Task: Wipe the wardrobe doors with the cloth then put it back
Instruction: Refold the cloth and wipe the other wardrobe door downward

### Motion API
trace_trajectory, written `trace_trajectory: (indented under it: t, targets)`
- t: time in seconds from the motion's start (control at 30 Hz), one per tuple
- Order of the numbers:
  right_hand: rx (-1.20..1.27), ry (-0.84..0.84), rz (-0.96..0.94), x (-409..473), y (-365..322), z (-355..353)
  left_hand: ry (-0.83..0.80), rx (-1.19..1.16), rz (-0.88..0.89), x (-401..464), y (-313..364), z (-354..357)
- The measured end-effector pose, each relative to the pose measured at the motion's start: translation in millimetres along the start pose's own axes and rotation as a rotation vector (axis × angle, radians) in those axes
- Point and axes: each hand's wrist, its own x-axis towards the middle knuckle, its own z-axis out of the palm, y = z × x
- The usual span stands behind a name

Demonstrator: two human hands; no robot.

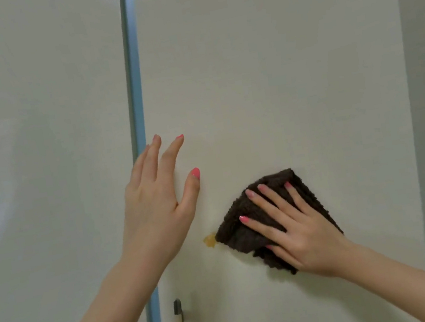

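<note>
left hand (154, 205) spread flat, bracing the right door (277, 82) beside the blue strip (133, 70). right hand (296, 228) splayed flat, pressing brown cloth (246, 227) just beside the orange smear (210, 241). could drag that smear wider, or let the unpinched cloth slip.

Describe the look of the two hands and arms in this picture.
Both forearms are bare to the frame's edge, with no sleeves showing. No rings, watch or bracelets show on the left hand or the right hand. The nails are fairly long and painted pink on both hands.
</note>
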Motion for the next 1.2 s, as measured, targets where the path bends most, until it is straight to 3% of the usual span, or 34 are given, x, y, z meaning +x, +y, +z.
trace_trajectory:
  t: [0.1,0.27,0.33,0.43,0.6,0.73,0.8,0.93,1.03,1.1,1.2]
  targets:
    - [-0.005,0.027,0.073,29.6,18.0,-6.2,0.01,0.004,0.008,1.7,-5.7,-5.1]
    - [0.06,0.072,0.479,125.8,44.1,-23.9,0.004,-0.043,-0.024,-1.8,-17.1,-10.2]
    - [0.097,0.078,0.562,147.2,35.4,-23.1,0.011,-0.045,-0.028,-5.5,-23.9,-13.2]
    - [0.029,0.108,0.454,139.1,-3.0,-7.0,0.025,-0.056,-0.039,-9.4,-33.3,-18.2]
    - [0.042,0.037,0.04,68.4,-82.1,13.2,0.016,-0.063,-0.047,-12.4,-40.0,-21.2]
    - [0.022,0.041,-0.161,59.9,-73.2,16.3,0.004,-0.058,-0.034,-14.5,-43.0,-24.9]
    - [-0.016,0.094,-0.113,85.1,-45.6,14.9,0.014,-0.059,-0.036,-12.3,-46.8,-27.9]
    - [-0.103,0.174,0.24,164.3,16.6,-0.4,0.012,-0.071,-0.045,-10.8,-51.7,-28.7]
    - [-0.085,0.197,0.456,199.3,19.4,-5.8,0.021,-0.097,-0.029,-14.6,-53.3,-26.0]
    - [-0.058,0.248,0.437,196.7,-2.9,-1.0,0.063,-0.145,-0.024,-16.0,-53.6,-25.0]
    - [0.022,0.208,0.101,157.9,-56.2,12.6,0.148,-0.216,-0.018,-17.9,-50.6,-23.2]
